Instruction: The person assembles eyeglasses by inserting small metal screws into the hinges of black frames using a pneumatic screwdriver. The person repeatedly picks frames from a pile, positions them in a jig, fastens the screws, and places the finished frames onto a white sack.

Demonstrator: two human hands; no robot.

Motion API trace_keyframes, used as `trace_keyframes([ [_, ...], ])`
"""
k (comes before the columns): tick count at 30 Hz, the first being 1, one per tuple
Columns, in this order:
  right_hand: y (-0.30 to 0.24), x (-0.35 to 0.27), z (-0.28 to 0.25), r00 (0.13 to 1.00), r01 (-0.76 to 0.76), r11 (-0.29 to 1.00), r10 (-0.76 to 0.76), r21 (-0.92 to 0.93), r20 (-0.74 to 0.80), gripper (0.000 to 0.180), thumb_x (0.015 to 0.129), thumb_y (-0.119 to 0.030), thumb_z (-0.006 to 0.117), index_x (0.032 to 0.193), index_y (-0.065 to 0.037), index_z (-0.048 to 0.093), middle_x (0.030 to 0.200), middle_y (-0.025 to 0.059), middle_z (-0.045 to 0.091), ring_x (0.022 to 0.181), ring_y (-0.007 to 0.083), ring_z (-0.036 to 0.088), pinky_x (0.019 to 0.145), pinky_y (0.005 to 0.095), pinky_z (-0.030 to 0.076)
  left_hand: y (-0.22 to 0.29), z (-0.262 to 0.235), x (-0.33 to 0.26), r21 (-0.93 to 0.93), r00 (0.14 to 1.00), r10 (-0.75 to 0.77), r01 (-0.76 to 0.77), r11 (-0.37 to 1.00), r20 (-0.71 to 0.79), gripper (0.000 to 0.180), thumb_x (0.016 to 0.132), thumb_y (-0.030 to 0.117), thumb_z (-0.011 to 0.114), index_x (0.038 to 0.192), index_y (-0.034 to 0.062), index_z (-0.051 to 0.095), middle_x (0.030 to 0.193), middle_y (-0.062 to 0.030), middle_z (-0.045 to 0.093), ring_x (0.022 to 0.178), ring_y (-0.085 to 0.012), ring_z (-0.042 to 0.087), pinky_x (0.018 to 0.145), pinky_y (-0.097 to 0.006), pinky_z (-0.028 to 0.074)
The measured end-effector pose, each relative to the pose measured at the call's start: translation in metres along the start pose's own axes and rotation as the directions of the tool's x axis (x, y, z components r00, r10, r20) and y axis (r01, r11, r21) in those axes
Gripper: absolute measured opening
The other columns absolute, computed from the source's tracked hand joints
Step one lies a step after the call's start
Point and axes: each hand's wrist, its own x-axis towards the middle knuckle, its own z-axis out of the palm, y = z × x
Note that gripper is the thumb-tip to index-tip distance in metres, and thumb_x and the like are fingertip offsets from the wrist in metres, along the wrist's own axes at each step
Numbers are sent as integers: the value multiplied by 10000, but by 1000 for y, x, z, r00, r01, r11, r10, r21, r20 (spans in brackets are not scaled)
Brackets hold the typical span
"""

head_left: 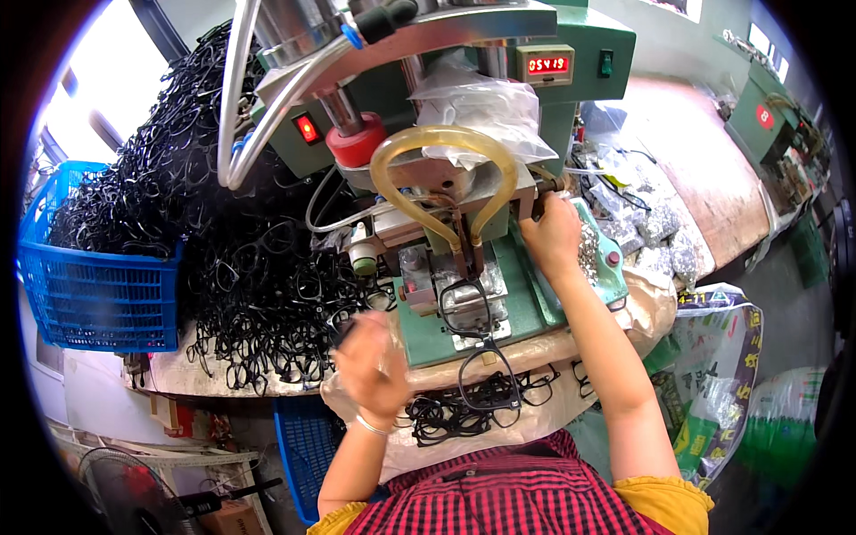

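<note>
Spectacle frame (488, 340), black, rounded, five o'clock, at green metal machine (526, 303); left hand (370, 364), seven; right hand (551, 234), three; grips indeterminable.

A black glasses frame (488, 339) sits in the green machine (446, 183), one rim overhanging its base. The right hand's grip (550, 234) is at the machine's side; the blurred left hand's grip (370, 367) is near piled frames (267, 276) on the tabletop (174, 373).
</note>
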Motion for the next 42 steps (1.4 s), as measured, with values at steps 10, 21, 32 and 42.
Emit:
trace_keyframes([
  [10,3,-29,-44,987,144,952,-120,-270,102,168,756,-212,779,823,-82,697,1214,124,644,1185,342,552,862,459,503,-175,-31,40,757,886,-223,-190,625,407,266,813,41,594,1064,65,681,876,-75,665,894,-293,582,825,-410,443],
  [21,22,-48,-72,987,147,986,-151,-81,-53,90,768,-125,767,797,-74,699,813,58,678,813,276,630,716,394,496,-151,-50,99,-55,611,-553,697,715,566,244,865,-18,641,1095,31,578,830,-15,581,793,-148,583,746,-294,499],
  [32,-11,-59,-107,874,-465,650,230,601,427,111,830,-24,723,936,6,706,874,40,720,818,102,657,756,261,515,-10,-49,36,-831,657,-704,528,174,270,357,1081,346,399,1144,20,533,1027,-89,508,798,-167,491,692,-325,421],
  [42,-93,-55,-70,968,-157,496,-92,854,232,459,816,-20,716,1229,19,520,987,85,706,988,163,652,935,308,469,23,-27,101,-560,983,-170,177,810,65,121,1025,100,521,1089,6,559,1036,-157,610,928,-219,614,781,-361,569],
])
